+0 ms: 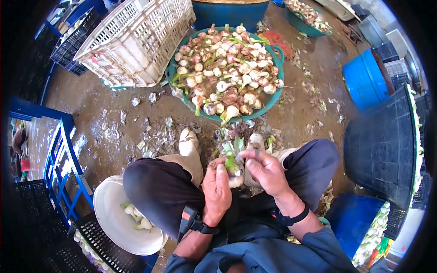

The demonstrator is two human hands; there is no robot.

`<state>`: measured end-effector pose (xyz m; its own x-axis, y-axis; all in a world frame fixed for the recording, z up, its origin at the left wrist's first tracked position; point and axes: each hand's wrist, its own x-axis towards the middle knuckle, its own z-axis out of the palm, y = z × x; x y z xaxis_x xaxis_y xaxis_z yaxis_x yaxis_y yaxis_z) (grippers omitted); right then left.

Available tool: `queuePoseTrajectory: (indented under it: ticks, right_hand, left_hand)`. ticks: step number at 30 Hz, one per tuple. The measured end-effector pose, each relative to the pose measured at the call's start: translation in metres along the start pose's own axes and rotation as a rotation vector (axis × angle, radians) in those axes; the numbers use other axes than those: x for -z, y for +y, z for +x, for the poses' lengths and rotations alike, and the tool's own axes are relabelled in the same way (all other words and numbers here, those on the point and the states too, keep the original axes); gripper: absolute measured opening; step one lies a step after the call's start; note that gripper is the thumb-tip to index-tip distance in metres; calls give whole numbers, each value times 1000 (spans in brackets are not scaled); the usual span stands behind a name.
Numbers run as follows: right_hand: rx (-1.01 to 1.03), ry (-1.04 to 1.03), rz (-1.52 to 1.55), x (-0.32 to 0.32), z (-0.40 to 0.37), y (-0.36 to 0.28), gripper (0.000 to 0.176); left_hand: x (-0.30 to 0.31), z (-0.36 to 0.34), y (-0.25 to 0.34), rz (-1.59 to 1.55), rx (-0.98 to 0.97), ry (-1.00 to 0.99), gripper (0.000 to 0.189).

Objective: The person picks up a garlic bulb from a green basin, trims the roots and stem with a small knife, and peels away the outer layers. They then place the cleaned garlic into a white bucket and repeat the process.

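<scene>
My left hand (217,187) grips a garlic bulb (235,175) with a green stalk, held between my knees. My right hand (265,170) pinches the bulb's outer skin near the stalk, fingers closed on it. Just ahead on the wet floor stands a teal basin (276,86) heaped with unpeeled garlic bulbs (227,68). A white bucket (114,218) at my left knee holds a few peeled white bulbs (136,217).
A white plastic crate (136,41) lies tilted at the upper left. Black crates (382,145) stand at the right, with blue drums (364,79) behind. Garlic skins (154,134) litter the floor. A blue rack (63,173) is at the left. A second basin (305,18) sits far back.
</scene>
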<state>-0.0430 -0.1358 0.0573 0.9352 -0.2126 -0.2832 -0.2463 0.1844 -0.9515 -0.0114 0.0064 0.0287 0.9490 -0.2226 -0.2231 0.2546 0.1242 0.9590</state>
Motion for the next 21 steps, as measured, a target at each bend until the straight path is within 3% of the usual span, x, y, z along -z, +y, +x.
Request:
queuePoseTrajectory:
  ticks: [1,2,3,4,5,6,7,8,9,11,12,13,16,19,21]
  right_hand:
    - [58,-27,-65,-5,1,4,24]
    - [-12,-52,-334,-1,1,0,24]
    - [-21,-34,-381,-6,4,3,20]
    - [-65,-9,-192,-11,5,5,16]
    - [-72,-54,-262,-9,5,-3,15]
    - [-219,-10,-199,-8,3,3,14]
    - [-212,86,-217,-20,2,-14,9]
    - [-178,79,-212,-2,3,14,18]
    - [-190,132,-162,-10,3,11,27]
    - [-99,206,-166,4,11,45,17]
    - [-84,124,-254,19,11,62,9]
    - [-64,56,-348,30,14,70,21]
    - [7,53,-186,13,25,64,18]
    - [-36,13,-260,39,30,93,22]
    - [13,3,-317,47,31,108,24]
  left_hand:
    - [-2,1,-2,14,-50,10,25]
    - [0,2,-3,45,-121,-63,20]
    - [-1,-1,0,53,-79,-81,19]
    - [-3,-1,4,56,-88,-34,17]
    - [1,0,14,197,-81,-11,16]
    - [5,1,11,349,-128,-42,15]
    - [4,1,-17,483,-241,-22,18]
    - [-1,5,11,275,220,-21,24]
    - [2,9,-28,274,157,-68,29]
    - [-3,7,-52,310,2,-20,30]
    - [-10,7,-64,273,-46,72,28]
    - [-15,13,-63,229,-96,151,27]
    - [-6,-3,32,292,-164,147,24]
    - [-2,-9,32,299,-71,41,29]
    - [0,-11,33,412,-130,50,29]
